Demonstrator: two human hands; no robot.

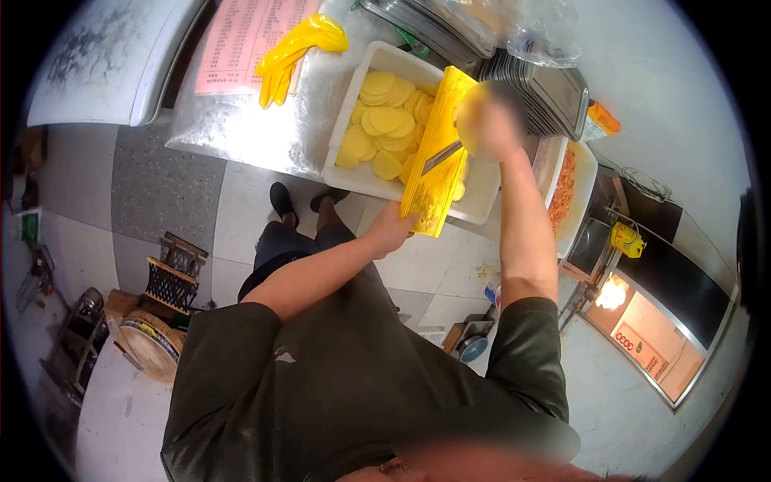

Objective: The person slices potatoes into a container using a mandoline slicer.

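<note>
My left hand [392,230] is closed around the near end of a yellow mandoline slicer [440,173], which lies slanted across a white plastic tub [347,120]. A metal blade [442,156] crosses the slicer's middle. Over the far part of the slicer is my right hand [496,128], its fingers blurred, closed on a pale yellow rounded thing [474,120] that looks like a peeled potato. Many thin round potato slices [387,122] lie heaped in the tub, mostly left of the slicer. A few slices [458,190] show at its right edge.
A yellow rubber glove [301,52] lies on a pink printed sheet [233,48] on the metal table [233,132]. Stacked dark trays [554,88] stand behind the tub. To the right is a container of orange-red food [564,189]. A woven-seat chair [173,277] stands on the floor.
</note>
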